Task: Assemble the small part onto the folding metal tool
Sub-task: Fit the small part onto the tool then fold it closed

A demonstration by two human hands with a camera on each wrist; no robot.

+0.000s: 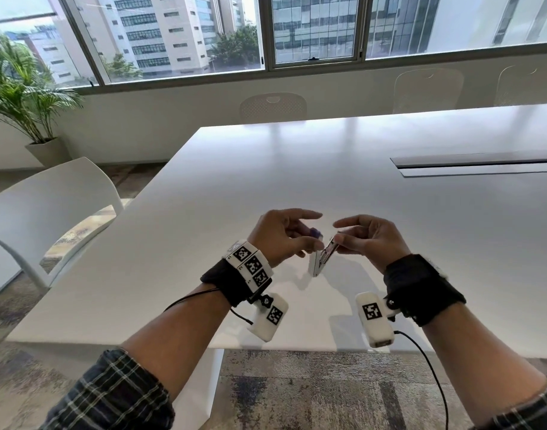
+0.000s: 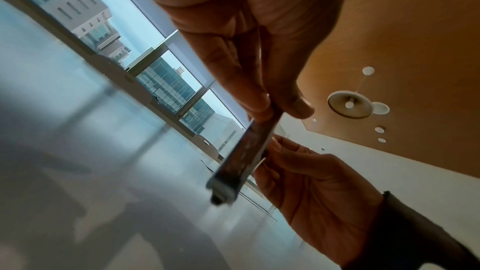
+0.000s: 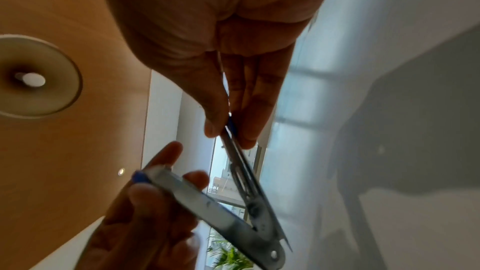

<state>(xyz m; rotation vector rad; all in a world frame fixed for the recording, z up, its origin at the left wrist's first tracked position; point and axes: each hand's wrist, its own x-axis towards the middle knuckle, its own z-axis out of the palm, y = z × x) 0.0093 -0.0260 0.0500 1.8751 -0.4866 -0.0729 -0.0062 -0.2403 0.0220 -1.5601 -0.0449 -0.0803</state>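
Both hands — left hand (image 1: 280, 235), right hand (image 1: 370, 240) — pinch the half-unfolded metal tool (image 1: 323, 255) above the table (image 1: 297, 169).

Hands: two, one left hand (image 1: 281, 235) and one right hand (image 1: 371, 240). Folding metal tool (image 1: 323, 256): one. White table (image 1: 297, 169): one. White chairs: four. Potted palm (image 1: 24, 97): one. Wrist cameras: two.

1. Big white table (image 1: 297, 181) in the middle, shiny from the daylight, with a long dark slot (image 1: 477, 162) on the right.
2. White chair (image 1: 49, 206) at the left side; three more chairs (image 1: 273, 107) along the far side.
3. Wide windows (image 1: 179, 35) showing tall buildings and trees.
4. Green potted palm (image 1: 21, 97) in the left corner.
5. Patterned grey carpet (image 1: 297, 389) below.
6. Wood-coloured ceiling with a round lamp (image 2: 349, 105).
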